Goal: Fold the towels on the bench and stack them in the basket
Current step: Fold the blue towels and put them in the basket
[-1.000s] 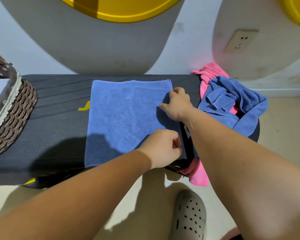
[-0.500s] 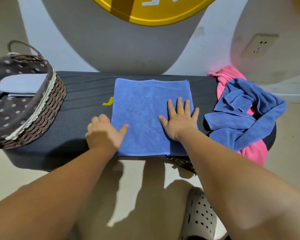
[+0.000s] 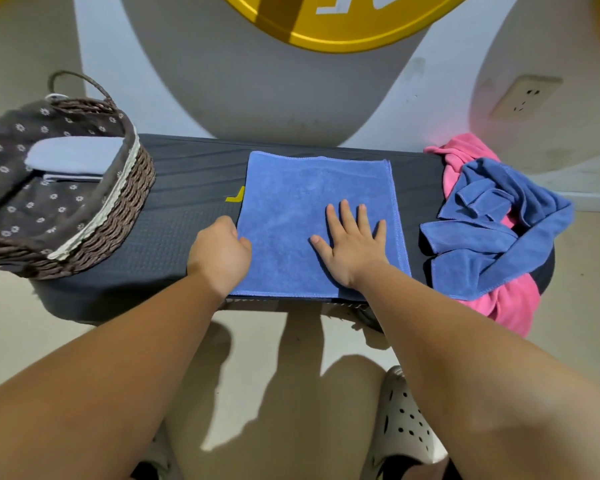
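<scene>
A blue towel (image 3: 291, 202) lies flat, folded to a rectangle, in the middle of the dark bench (image 3: 187, 174). My right hand (image 3: 352, 244) presses flat on its near right part with fingers spread. My left hand (image 3: 219, 254) is at the towel's left edge, fingers curled around that edge and thumb on top. At the bench's left end stands a wicker basket (image 3: 118, 202) with a dotted brown lining, and a folded pale towel (image 3: 73, 155) lies inside. At the right end, a crumpled blue towel (image 3: 492, 230) lies heaped on a pink towel (image 3: 513, 306).
The pink towel hangs over the bench's front right edge. The bench stands against a wall with a socket (image 3: 525, 97) and a large yellow round shape (image 3: 343, 26) above. My pale perforated shoe (image 3: 406, 420) is on the beige floor below.
Both hands left the towel's right edge after the fold. My right hand flattened onto the towel; my left hand crossed to the left edge and curled on it. The view swung left, showing the basket.
</scene>
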